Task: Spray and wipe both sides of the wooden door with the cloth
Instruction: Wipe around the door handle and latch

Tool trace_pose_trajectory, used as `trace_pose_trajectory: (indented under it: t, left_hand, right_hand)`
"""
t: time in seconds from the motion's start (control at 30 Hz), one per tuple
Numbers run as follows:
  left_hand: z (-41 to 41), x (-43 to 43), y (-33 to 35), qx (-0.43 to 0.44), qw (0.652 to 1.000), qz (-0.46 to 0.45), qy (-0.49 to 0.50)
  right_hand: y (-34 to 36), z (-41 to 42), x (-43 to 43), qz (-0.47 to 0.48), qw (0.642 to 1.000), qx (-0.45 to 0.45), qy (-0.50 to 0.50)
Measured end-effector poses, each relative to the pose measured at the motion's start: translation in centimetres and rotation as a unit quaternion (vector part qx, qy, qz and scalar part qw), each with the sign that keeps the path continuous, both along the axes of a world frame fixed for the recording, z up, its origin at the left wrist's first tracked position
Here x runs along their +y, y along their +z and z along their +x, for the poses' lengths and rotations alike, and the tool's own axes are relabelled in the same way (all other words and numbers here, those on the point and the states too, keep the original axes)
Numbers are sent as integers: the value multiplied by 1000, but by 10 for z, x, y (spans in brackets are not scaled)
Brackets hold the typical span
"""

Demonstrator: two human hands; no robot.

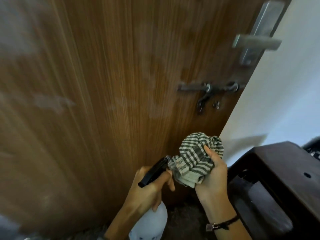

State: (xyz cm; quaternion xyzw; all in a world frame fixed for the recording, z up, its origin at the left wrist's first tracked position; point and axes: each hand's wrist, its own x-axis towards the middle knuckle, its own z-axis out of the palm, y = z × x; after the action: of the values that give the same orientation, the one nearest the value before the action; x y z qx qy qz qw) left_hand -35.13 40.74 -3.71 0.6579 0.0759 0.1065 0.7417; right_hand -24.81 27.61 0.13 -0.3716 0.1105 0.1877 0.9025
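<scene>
Head view: left hand grips the spray bottle by its trigger neck, right hand bunches the cloth, soft and light, against the nozzle, door just ahead.

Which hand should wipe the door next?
Probably the right hand: it grips the striped cloth close to the wooden door. The left hand is busy holding the spray bottle.
</scene>
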Motion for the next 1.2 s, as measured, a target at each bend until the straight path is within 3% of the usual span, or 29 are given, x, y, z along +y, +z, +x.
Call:
trace_pose_trajectory:
  t: [0.3,0.4,0.5,0.6,0.63,0.7,0.77,0.9,0.97,1.03,1.2]
  left_hand:
    - [11,-30,154,61,997,36,14]
    - [26,-34,179,120,990,5,78]
    - [35,-36,189,188,964,2,186]
    - [27,-30,202,164,970,52,170]
    - [23,-28,208,166,969,55,172]
    - [16,-23,221,168,967,58,182]
    - [13,-21,232,159,969,55,180]
    - [9,-23,247,156,970,59,175]
    - [11,-22,252,159,968,69,180]
    - [12,-21,254,158,968,62,187]
    - [14,-30,260,164,965,36,202]
  right_hand:
    - [122,1,-10,-56,997,44,1]
    - [147,4,-19,-97,994,53,-9]
    - [164,6,-25,-161,986,3,-35]
    - [175,5,-13,-213,969,-117,-47]
    - [174,8,-6,-286,938,-191,-41]
    - [158,19,8,-492,775,-397,-17]
    - [137,30,26,-588,633,-504,14]
    - [136,40,30,-631,510,-582,65]
    - [146,60,12,-633,429,-637,99]
    - [156,78,-7,-646,393,-645,111]
    - [162,64,14,-678,412,-598,118]
